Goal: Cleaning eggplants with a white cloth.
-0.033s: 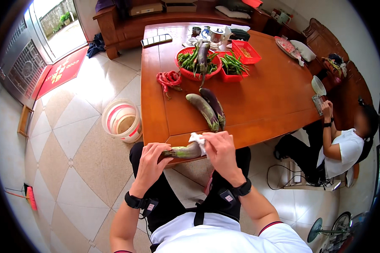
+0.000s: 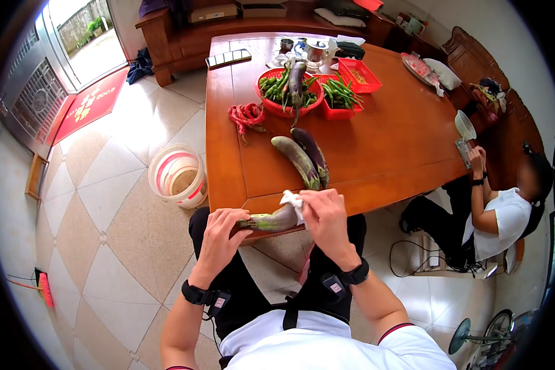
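Two eggplants (image 2: 302, 159) are lying just ahead of the right hand (image 2: 324, 216), blocking forward reach; bare surface (image 2: 401, 135) is stretching open to its right.

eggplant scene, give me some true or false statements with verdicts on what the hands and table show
1. Both hands hold one eggplant at the table edge. True.
2. The right hand presses a white cloth on it. True.
3. The left hand holds a knife. False: it grips the eggplant's stem end.
4. Two more eggplants lie on the table. True.
5. The red chillies sit in the bucket. False: they lie on the table; the bucket stands on the floor.
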Action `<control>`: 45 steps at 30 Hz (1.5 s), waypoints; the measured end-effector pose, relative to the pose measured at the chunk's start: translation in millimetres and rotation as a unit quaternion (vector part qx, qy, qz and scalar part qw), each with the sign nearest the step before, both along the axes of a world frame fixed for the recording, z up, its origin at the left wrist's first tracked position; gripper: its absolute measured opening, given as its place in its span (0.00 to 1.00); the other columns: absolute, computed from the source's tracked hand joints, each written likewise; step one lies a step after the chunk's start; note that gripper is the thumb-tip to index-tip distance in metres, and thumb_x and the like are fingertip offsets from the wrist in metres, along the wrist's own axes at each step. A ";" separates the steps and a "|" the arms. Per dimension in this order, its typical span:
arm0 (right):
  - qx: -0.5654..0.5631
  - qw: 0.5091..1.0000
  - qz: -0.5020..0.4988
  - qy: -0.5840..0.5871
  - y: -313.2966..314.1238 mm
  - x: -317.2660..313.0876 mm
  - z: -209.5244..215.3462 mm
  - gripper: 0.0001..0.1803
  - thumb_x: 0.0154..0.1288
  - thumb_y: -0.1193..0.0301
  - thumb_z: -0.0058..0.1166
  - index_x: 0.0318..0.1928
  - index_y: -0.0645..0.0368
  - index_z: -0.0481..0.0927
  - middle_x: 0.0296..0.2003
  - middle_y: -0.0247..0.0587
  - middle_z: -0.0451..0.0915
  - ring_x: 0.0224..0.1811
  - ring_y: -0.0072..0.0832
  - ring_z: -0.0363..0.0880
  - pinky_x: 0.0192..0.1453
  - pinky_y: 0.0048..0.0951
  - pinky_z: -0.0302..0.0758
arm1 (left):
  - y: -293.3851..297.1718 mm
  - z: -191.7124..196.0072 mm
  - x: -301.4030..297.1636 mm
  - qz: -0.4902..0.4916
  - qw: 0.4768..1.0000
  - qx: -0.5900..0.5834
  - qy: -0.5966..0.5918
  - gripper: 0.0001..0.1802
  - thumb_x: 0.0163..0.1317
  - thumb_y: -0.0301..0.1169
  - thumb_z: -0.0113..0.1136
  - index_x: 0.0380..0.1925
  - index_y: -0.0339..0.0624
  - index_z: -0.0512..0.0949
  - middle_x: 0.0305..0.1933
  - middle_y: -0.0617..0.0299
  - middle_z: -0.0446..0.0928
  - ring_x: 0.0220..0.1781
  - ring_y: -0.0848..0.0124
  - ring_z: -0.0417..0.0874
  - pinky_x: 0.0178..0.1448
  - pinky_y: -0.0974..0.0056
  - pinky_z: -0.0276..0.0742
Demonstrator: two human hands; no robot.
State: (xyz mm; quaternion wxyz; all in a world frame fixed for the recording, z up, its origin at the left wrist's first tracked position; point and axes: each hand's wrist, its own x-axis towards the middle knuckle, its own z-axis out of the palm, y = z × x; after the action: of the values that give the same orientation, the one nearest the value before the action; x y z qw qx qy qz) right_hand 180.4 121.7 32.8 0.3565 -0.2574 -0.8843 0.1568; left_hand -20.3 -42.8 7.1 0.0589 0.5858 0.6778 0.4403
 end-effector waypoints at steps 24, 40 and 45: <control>0.021 0.999 0.024 0.010 -15.5 0.6 9.3 0.11 0.62 0.75 0.63 0.46 0.56 0.84 0.50 0.35 0.86 0.50 0.36 0.78 0.54 0.39 0.69 | -5.9 14.4 4.4 -0.032 0.999 -0.028 -0.005 0.18 0.56 0.26 0.73 0.47 0.37 0.80 0.50 0.57 0.86 0.57 0.56 0.80 0.64 0.54 0.72; -0.007 0.999 -0.022 0.030 10.5 6.0 25.0 0.08 0.69 0.74 0.61 0.47 0.59 0.87 0.48 0.39 0.89 0.52 0.41 0.82 0.56 0.37 0.75 | 3.2 9.9 -3.0 0.003 0.997 0.044 0.057 0.21 0.58 0.25 0.70 0.54 0.42 0.83 0.54 0.60 0.85 0.57 0.57 0.81 0.62 0.55 0.76; 0.021 0.998 0.043 0.040 -5.4 -13.1 21.4 0.11 0.66 0.73 0.63 0.49 0.57 0.86 0.51 0.37 0.87 0.53 0.38 0.81 0.57 0.40 0.73 | 9.8 16.3 -5.9 0.000 0.992 0.034 0.122 0.19 0.57 0.19 0.68 0.50 0.41 0.84 0.54 0.59 0.85 0.58 0.55 0.81 0.64 0.54 0.77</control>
State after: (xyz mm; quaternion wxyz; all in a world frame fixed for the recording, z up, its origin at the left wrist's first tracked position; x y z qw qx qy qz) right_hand 167.3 116.3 54.2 0.3902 -0.2046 -0.8827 0.1633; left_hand -26.2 -33.0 23.3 -0.0443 0.6372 0.6642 0.3884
